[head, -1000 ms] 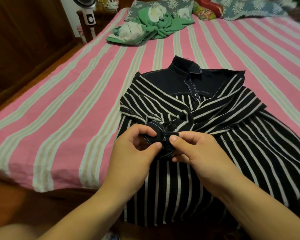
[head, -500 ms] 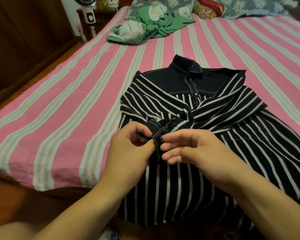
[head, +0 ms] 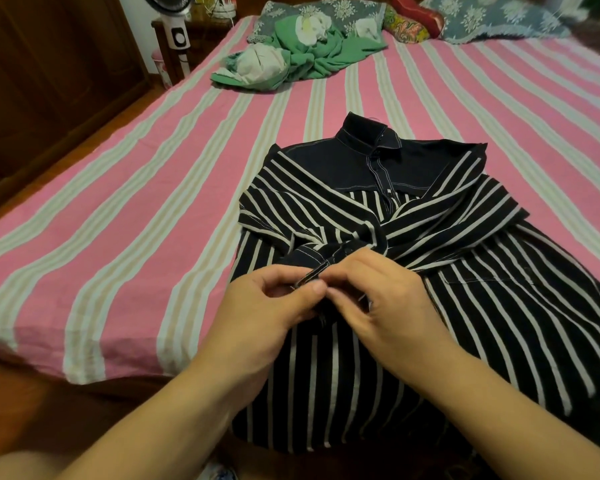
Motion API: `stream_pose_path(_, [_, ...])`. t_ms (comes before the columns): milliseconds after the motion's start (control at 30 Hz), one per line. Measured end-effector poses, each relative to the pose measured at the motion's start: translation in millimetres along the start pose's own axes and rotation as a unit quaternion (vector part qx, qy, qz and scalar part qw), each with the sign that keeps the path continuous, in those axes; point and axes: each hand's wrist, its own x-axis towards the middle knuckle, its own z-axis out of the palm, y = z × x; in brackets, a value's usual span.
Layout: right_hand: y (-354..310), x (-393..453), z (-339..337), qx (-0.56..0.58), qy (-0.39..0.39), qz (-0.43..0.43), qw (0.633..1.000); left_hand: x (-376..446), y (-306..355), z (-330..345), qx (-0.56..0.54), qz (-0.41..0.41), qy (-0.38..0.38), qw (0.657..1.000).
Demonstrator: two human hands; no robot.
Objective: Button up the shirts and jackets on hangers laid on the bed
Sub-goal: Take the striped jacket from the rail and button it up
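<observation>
Both hands meet at the sleeve cuff (head: pixel 309 261) of the striped shirt (head: pixel 378 244), which lies face up near the foot of the pink striped bed (head: pixel 136 220), sleeves crossed over its chest. To do this step well, we judge we should keep the cuff edge taut between the two pinches, line the buttonhole over the button, and push the button through with a thumb instead of tugging the cloth. Whether the button is already through we cannot tell, since our fingertips hide it. Our left hand (head: pixel 267 306) has thumb and forefinger closed on the cuff's stitched edge, the other fingers curled under. Our right hand (head: pixel 378 299) pinches the same edge from the other side, fingertips touching the left thumb. The placket buttons (head: pixel 378 174) near the collar look done up
</observation>
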Motion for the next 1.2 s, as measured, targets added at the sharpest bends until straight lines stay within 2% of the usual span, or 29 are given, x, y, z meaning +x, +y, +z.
stream_pose_path(100, [0.7, -1.5, 1.7, -0.011, -0.014, -0.020, 1.000, 1.7, -3.3, -1.3, 0.017, -0.005, 0.038, 0.999])
stream_pose_path(200, [4.5, -1.4, -2.4, -0.054, -0.023, -0.058, 0.997, 3.7, -2.3, -4.8, 0.062, -0.018, 0.041, 0.997])
stream_pose_path(400, [13.2, 4.2, -10.9, -0.128, -0.059, -0.150, 0.979, 2.6, 7.8, -8.8, 0.184, 0.006, 0.019, 0.983])
stream_pose_path(567, [10.7, 0.3, -11.0, -0.147, -0.083, -0.162, 0.972, 3.7, 9.1, -14.3, 0.270, 0.027, -0.005, 0.962])
stream_pose_path(667, [5.4, -4.0, -0.4, -0.177, -0.059, -0.167, 0.968, 2.2, 10.2, -18.2, 0.301, 0.045, -0.009, 0.952])
stream_pose_path(733, [4.0, -5.1, 7.5, -0.193, -0.012, -0.165, 0.967, 2.5, 9.5, -19.5, 0.282, 0.050, -0.017, 0.958])
stream_pose_path(867, [4.1, -10.6, 17.1, -0.163, 0.080, -0.129, 0.975, 0.0, 2.0, -13.5, 0.164, 0.033, -0.010, 0.986])
stream_pose_path(933, [3.7, -13.8, 20.5, -0.155, 0.092, -0.137, 0.974, -0.3, -4.5, -10.3, 0.100, 0.007, 0.008, 0.995])
stream_pose_path(1000, [5.5, -14.1, 22.6, -0.132, 0.081, -0.143, 0.978, 3.0, -8.5, -8.7, -0.012, -0.055, 0.012, 0.998])
stream_pose_path(1100, [10.5, -14.4, 17.6, -0.018, 0.055, -0.060, 0.997, 7.3, -8.2, -11.3, -0.139, -0.137, -0.018, 0.981])
stream_pose_path(1167, [12.4, -15.4, 11.7, 0.011, 0.030, -0.027, 0.999, 9.4, -9.2, -16.8, -0.095, -0.126, -0.035, 0.987])
stream_pose_path(1200, [12.9, -15.4, 9.2, 0.004, 0.008, -0.030, 0.999, 9.3, -8.8, -19.3, -0.019, -0.101, -0.039, 0.994])
